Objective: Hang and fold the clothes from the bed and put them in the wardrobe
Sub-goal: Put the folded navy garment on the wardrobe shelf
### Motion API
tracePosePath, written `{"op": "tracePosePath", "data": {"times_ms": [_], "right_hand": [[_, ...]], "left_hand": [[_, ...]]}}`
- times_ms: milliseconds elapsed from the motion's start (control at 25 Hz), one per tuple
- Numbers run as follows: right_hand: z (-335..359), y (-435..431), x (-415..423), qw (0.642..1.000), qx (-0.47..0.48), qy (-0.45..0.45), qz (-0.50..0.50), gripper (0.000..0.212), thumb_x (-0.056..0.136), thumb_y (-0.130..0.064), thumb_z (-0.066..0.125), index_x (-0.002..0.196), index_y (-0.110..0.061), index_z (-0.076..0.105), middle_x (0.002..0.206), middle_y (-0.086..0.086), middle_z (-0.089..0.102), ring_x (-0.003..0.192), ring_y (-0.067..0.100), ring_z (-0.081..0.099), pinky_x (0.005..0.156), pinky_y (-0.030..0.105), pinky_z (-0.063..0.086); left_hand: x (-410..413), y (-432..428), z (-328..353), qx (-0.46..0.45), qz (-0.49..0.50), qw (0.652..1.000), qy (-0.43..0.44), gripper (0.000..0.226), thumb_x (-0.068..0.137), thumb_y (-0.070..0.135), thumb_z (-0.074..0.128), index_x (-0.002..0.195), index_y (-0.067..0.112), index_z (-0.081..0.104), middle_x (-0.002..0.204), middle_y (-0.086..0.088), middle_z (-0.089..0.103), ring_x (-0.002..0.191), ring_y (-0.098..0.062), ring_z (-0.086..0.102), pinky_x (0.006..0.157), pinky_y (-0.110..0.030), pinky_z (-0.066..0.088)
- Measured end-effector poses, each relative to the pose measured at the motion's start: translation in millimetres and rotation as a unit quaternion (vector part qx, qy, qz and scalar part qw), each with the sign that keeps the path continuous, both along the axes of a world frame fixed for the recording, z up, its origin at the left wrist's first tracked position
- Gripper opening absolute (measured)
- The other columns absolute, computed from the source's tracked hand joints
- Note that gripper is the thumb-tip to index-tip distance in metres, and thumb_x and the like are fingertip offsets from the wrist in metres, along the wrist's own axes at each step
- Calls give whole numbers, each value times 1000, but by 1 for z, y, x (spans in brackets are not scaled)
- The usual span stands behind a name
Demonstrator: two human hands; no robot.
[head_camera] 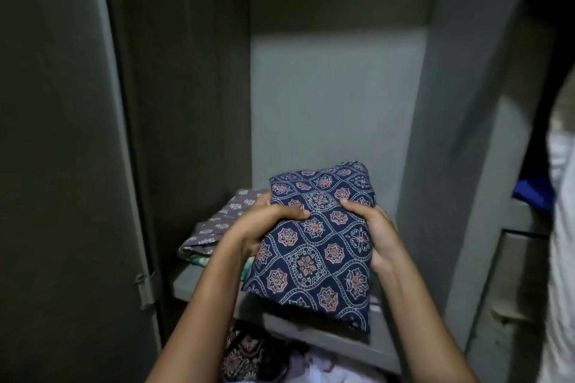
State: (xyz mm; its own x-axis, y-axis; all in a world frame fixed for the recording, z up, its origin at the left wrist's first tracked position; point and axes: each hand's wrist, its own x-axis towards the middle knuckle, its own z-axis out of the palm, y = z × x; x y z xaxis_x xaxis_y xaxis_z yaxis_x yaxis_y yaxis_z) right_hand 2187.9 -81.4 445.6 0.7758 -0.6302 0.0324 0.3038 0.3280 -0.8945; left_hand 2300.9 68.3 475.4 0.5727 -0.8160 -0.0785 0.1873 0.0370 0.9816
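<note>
Risk: navy folded cloth [320, 246] likely to slide off the shelf [326, 336] if let go with so much of it past the front edge; folds likely to spring open under a slack grip; grey folded cloth [217, 221] likely to be knocked askew by a push to the left.
Wardrobe [336, 96]: grey metal, dim inside, back wall bare above the shelf.
Door [62, 134]: swung open, left of the shelf.
Shelf: grey and flat, bare along its front.
Blue cloth [532, 193]: right of the shelf and higher, partly out of view.
Loose clothes [249, 354]: heaped below the shelf front.
Navy folded cloth: flower print, over the right half of the shelf, tilted, near edge out past the shelf front; resting or lifted, cannot tell.
Grey folded cloth: on the left half of the shelf.
Left hand [264, 224]: curled round the navy cloth's left edge, thumb on top.
Right hand [379, 236]: curled round its right edge, thumb on top.
</note>
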Motion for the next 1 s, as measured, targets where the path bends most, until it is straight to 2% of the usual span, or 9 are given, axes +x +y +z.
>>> {"op": "tracePosePath", "data": {"times_ms": [320,400,480,520,600,680,760,880,1000], "right_hand": [[0,-68,61,998,31,5,-62,52,76,-9,69,124,-6,50,105,18,69,83,32,69,69,41,58],[-4,-77,65,996,56,49,-45,45,78,-14,68,119,-3,53,98,18,70,79,33,68,72,43,57],[-18,-77,69,987,45,143,-64,38,82,-14,66,117,-4,52,95,19,70,78,35,69,74,46,57],[-27,-76,72,978,24,189,-89,39,83,-14,67,117,-5,51,97,19,70,79,35,69,74,47,57],[-38,-74,74,957,-40,248,-148,38,81,-14,70,114,-9,53,98,15,70,80,31,70,75,46,57],[-32,-75,74,919,-165,303,-190,34,74,-20,77,103,-11,61,96,9,71,80,26,69,79,44,56],[-23,-73,72,844,-304,384,-220,34,74,-30,77,98,-13,62,98,4,66,87,21,65,83,39,54],[-12,-64,75,705,-488,412,-308,41,88,-29,62,124,-11,54,122,5,51,117,19,46,99,30,37],[-8,-66,90,700,-556,325,-309,34,96,-17,48,128,-7,52,132,6,48,123,17,42,99,15,24]], "left_hand": [[74,-81,7,43,-58,997,40,36,79,7,68,110,10,51,74,-8,71,61,-24,68,61,-36,58],[84,-92,4,76,-88,992,40,38,81,16,67,115,7,53,86,-7,70,73,-22,67,78,-40,54],[89,-99,-15,161,-81,981,-69,58,82,23,67,133,8,42,122,-3,57,109,-21,55,103,-43,37],[92,-101,-27,190,-64,973,-117,72,81,24,68,141,8,32,139,-5,45,123,-22,46,108,-41,31],[96,-103,-44,207,-46,964,-158,81,74,24,76,140,10,31,144,-11,41,123,-25,47,104,-35,38],[100,-107,-44,210,-3,944,-255,88,65,27,83,137,15,33,137,-10,49,116,-25,52,100,-39,43],[101,-113,-35,231,58,873,-425,99,71,27,79,146,24,15,144,-8,38,129,-26,39,108,-41,35],[96,-128,-19,132,75,796,-587,64,94,26,52,147,17,17,154,-6,21,142,-21,17,115,-33,12],[97,-148,-40,199,-37,745,-636,58,101,38,25,149,16,4,158,-6,-6,145,-22,-8,115,-35,-7]]}}
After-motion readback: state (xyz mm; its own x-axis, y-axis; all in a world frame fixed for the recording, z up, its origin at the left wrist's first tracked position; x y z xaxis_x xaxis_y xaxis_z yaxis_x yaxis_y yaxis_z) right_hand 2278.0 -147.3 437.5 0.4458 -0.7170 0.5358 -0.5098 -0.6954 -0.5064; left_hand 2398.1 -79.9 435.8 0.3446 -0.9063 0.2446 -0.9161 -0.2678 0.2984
